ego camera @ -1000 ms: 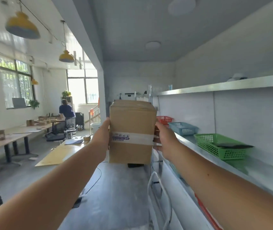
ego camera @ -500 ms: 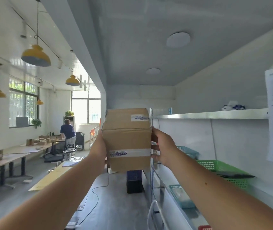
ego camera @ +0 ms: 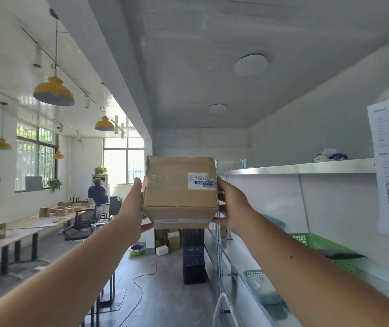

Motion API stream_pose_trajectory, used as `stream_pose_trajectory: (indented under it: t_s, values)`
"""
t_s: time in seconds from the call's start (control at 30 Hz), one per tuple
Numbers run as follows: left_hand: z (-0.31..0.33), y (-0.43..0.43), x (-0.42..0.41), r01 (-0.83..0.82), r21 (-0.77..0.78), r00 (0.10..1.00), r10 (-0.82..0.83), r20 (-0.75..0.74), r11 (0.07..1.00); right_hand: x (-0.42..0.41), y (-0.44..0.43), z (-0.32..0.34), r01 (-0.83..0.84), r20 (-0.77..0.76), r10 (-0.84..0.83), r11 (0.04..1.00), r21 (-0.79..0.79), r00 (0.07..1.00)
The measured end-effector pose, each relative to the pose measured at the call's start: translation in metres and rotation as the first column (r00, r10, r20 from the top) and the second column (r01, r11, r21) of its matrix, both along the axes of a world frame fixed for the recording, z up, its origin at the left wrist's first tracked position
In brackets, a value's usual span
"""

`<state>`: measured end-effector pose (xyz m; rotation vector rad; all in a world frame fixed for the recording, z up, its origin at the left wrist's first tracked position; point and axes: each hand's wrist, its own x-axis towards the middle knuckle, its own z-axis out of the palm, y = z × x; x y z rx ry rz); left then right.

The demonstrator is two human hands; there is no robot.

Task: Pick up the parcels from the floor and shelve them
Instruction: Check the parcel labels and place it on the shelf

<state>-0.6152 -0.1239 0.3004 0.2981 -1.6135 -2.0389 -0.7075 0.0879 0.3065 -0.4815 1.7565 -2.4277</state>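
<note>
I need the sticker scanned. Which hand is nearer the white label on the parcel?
Right. The right hand holds the parcel at its right edge, just beside the white label; the left hand holds the opposite edge, most of the parcel's face away.

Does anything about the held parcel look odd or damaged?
The cardboard parcel, held between the left hand and right hand, shows no visible damage, but its white label reads upside down, so it looks inverted.

White walls (ego camera: 306,128) and ceiling (ego camera: 200,43) enclosed a grey floor (ego camera: 165,291). Yellow pendant lamps (ego camera: 53,92) hung above long counters (ego camera: 30,224); daylight came through windows (ego camera: 123,161) at the left and far end.
</note>
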Motion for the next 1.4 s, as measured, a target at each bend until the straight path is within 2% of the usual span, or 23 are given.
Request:
stream_pose_trajectory:
  t_s: [0.4,0.7,0.97,1.2,1.4]
  values:
    - [0.013,0.008,0.011,0.025,-0.075,1.000,-0.026,-0.014,0.997,-0.003,0.001,0.012,0.044,-0.080,-0.047,0.998,-0.043,0.996]
    - [0.016,0.006,0.001,-0.039,-0.037,0.999,0.039,-0.015,0.999,-0.002,0.007,0.009,0.078,-0.083,-0.079,0.997,-0.017,0.993]
    - [0.020,0.012,0.011,0.020,-0.095,0.999,-0.023,-0.027,0.995,-0.004,0.013,0.011,0.076,-0.054,-0.076,0.997,-0.004,0.996]
    - [0.025,0.006,0.016,0.043,-0.126,0.997,-0.051,-0.059,0.991,-0.003,0.012,0.007,0.049,-0.109,-0.044,0.998,0.041,0.993]
    - [0.027,0.001,0.020,0.061,-0.094,0.994,-0.069,-0.087,0.994,0.003,0.011,0.009,0.051,-0.137,-0.045,0.998,0.042,0.990]
